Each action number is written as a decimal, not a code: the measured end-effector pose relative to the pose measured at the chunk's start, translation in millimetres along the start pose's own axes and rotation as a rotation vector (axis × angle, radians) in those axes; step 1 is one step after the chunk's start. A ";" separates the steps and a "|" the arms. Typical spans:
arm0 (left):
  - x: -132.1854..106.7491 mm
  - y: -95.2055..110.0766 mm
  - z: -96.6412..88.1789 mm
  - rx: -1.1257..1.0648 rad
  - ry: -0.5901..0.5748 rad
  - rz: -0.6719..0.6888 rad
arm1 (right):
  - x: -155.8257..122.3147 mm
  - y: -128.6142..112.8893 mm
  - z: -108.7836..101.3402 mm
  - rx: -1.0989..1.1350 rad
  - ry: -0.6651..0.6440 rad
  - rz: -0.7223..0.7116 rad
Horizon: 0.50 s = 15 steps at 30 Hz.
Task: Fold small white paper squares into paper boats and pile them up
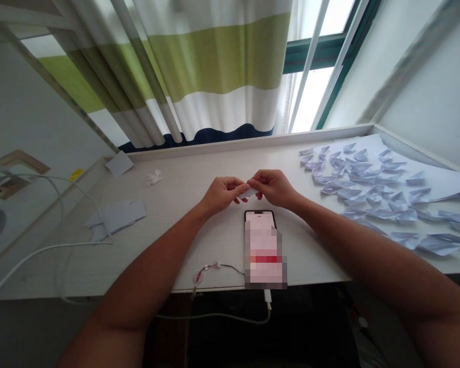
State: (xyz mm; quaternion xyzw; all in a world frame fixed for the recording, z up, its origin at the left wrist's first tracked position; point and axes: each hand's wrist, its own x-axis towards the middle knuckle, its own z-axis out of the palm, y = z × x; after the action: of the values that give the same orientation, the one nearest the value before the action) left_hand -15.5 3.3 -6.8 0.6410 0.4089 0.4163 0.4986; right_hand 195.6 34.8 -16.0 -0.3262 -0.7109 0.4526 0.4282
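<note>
Between my two hands, above the middle of the desk, is a small folded piece of white paper (pixel 247 193). My left hand (pixel 224 194) pinches its left side with thumb and fingers. The right side is pinched by my right hand (pixel 271 188), its thumb close to the left thumb. Fingers cover most of the paper, so its exact shape is hidden. Just below the hands a phone (pixel 261 245) lies on the desk with its screen lit and partly blurred out.
Many folded paper boats (pixel 362 176) cover the desk's right side, some on a large white sheet (pixel 440 171). Paper sheets (pixel 118 217) and a crumpled paper (pixel 154 177) lie left. A charging cable (pixel 267 299) and a beaded strap (pixel 205 271) run from the phone. Raised edging lines the desk's back.
</note>
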 end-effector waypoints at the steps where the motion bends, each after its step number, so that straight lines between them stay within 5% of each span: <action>1: -0.1 0.0 1.3 -0.017 -0.008 -0.015 | -0.2 -0.1 0.1 -0.007 -0.002 0.005; 8: 0.1 0.4 4.9 -0.110 -0.011 -0.026 | 0.3 0.4 3.1 -0.062 0.010 -0.048; 15: 2.2 -1.4 -2.0 -0.153 0.086 -0.055 | 2.1 6.1 -4.1 0.118 -0.063 -0.010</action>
State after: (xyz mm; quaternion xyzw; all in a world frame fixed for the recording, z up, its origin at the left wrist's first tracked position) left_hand -16.9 6.3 -7.6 0.5712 0.4141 0.4597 0.5395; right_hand 198.9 40.4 -20.0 -0.2825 -0.6975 0.5017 0.4266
